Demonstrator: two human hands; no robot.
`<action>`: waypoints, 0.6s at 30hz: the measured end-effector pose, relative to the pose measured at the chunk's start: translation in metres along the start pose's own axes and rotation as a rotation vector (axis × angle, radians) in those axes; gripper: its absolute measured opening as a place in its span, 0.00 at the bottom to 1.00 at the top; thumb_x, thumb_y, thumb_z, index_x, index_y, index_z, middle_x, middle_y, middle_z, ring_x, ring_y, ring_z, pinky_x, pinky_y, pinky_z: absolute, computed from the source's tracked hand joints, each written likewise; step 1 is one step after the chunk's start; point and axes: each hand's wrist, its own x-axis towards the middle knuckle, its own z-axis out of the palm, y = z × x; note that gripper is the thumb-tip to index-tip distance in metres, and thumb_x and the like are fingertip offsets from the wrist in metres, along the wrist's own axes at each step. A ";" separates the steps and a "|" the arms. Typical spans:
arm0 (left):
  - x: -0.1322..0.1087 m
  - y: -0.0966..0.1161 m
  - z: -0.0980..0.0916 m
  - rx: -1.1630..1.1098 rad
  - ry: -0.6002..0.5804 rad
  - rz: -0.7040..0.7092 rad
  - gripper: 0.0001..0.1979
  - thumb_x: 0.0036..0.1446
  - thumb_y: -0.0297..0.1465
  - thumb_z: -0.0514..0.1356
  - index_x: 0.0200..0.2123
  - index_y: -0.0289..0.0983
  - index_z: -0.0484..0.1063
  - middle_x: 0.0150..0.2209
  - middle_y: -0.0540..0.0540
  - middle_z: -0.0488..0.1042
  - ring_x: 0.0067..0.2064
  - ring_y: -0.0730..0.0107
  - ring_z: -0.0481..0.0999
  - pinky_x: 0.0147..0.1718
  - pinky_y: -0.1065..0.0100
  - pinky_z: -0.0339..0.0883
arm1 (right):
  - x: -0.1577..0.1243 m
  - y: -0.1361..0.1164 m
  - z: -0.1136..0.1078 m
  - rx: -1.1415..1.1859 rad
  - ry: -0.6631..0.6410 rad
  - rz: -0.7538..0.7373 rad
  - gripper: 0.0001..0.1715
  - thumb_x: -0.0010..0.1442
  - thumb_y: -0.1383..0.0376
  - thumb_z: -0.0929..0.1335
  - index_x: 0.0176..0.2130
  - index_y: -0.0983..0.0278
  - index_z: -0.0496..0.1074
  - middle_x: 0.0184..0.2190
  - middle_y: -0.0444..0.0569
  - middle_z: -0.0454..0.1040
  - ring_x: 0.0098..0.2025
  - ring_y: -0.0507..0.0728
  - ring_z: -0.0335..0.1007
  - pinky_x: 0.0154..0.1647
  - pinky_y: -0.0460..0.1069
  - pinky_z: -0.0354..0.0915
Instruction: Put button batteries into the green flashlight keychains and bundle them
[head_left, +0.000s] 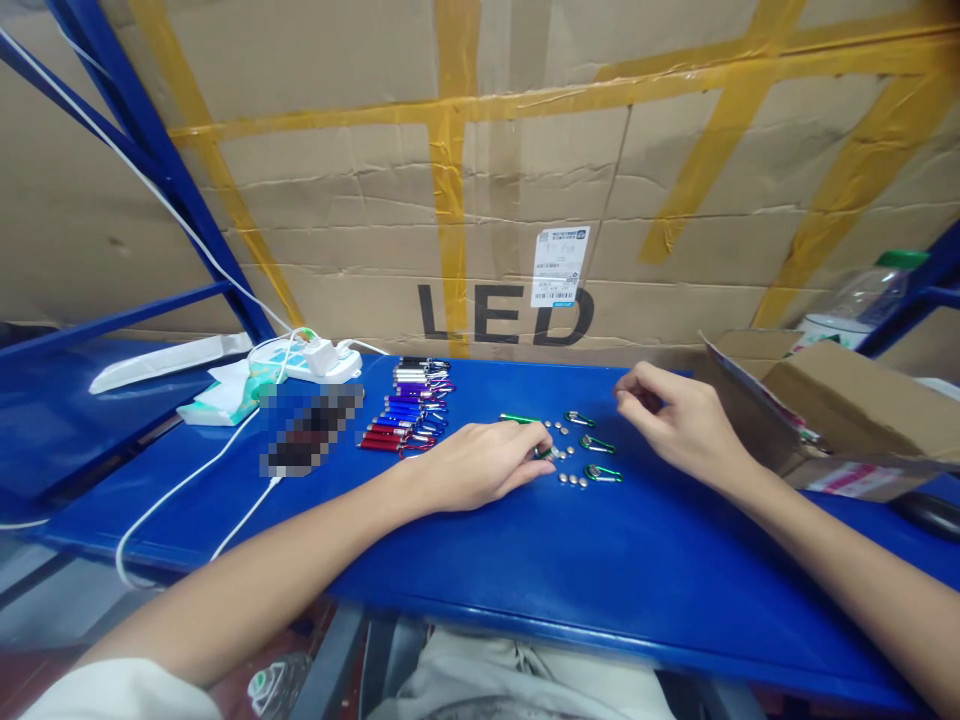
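My left hand [487, 462] rests low over the blue table, its thumb and fingers closed round a green metal tube, mostly hidden, with only its end showing at the fingertips. Just behind that hand lies another green mini flashlight tube [519, 419]. Small silver button cells [573, 480] are set out in short rows beside the fingertips. To their right are three green carabiner clips with end caps [598, 444]. My right hand [671, 412] is raised right of the clips, thumb and index finger pinched together; anything between them is too small to tell.
Keychain flashlights [397, 422] in several colours lie in rows on the left. Beyond them are a blurred-out dark object [311, 430], a power strip [319, 358] with white cables and a tissue pack [225, 392]. An open cardboard box [847, 400] stands right; a large carton [360, 220] backs the table.
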 end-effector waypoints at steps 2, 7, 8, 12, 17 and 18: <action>0.000 0.000 0.000 0.002 -0.002 0.003 0.10 0.79 0.39 0.55 0.49 0.39 0.67 0.45 0.45 0.81 0.43 0.60 0.81 0.41 0.64 0.70 | 0.000 -0.001 0.000 -0.002 -0.021 0.012 0.15 0.68 0.63 0.67 0.29 0.59 0.64 0.23 0.41 0.65 0.24 0.53 0.61 0.30 0.50 0.57; 0.000 -0.001 -0.001 0.005 -0.008 -0.013 0.09 0.79 0.39 0.55 0.49 0.39 0.67 0.45 0.45 0.80 0.43 0.60 0.81 0.41 0.64 0.70 | -0.001 -0.003 0.003 0.009 -0.036 0.057 0.30 0.75 0.54 0.64 0.24 0.59 0.52 0.20 0.40 0.54 0.23 0.53 0.52 0.29 0.52 0.52; 0.000 -0.001 -0.001 0.001 -0.010 -0.016 0.09 0.79 0.39 0.56 0.49 0.39 0.67 0.44 0.46 0.80 0.43 0.61 0.81 0.41 0.64 0.70 | -0.001 -0.003 0.003 0.014 -0.041 0.064 0.29 0.75 0.54 0.64 0.24 0.59 0.55 0.21 0.40 0.56 0.24 0.53 0.53 0.29 0.51 0.52; 0.001 -0.001 -0.002 -0.008 -0.033 -0.015 0.08 0.79 0.38 0.55 0.49 0.39 0.68 0.43 0.46 0.80 0.43 0.61 0.80 0.42 0.64 0.70 | -0.001 -0.001 0.002 0.064 -0.091 0.050 0.14 0.73 0.60 0.64 0.34 0.59 0.68 0.26 0.42 0.69 0.27 0.54 0.63 0.31 0.50 0.57; 0.001 -0.001 -0.002 -0.026 -0.023 -0.023 0.10 0.79 0.39 0.54 0.50 0.39 0.68 0.42 0.46 0.79 0.43 0.59 0.80 0.41 0.63 0.69 | 0.000 -0.005 0.000 0.112 -0.181 -0.002 0.20 0.73 0.56 0.65 0.29 0.60 0.64 0.23 0.40 0.64 0.25 0.52 0.57 0.30 0.49 0.55; 0.001 -0.001 -0.002 -0.047 -0.014 -0.024 0.09 0.79 0.39 0.54 0.51 0.39 0.68 0.42 0.46 0.79 0.42 0.59 0.80 0.42 0.63 0.69 | 0.000 -0.006 -0.001 0.114 -0.213 -0.003 0.24 0.74 0.54 0.65 0.27 0.60 0.61 0.22 0.40 0.62 0.25 0.52 0.55 0.30 0.49 0.53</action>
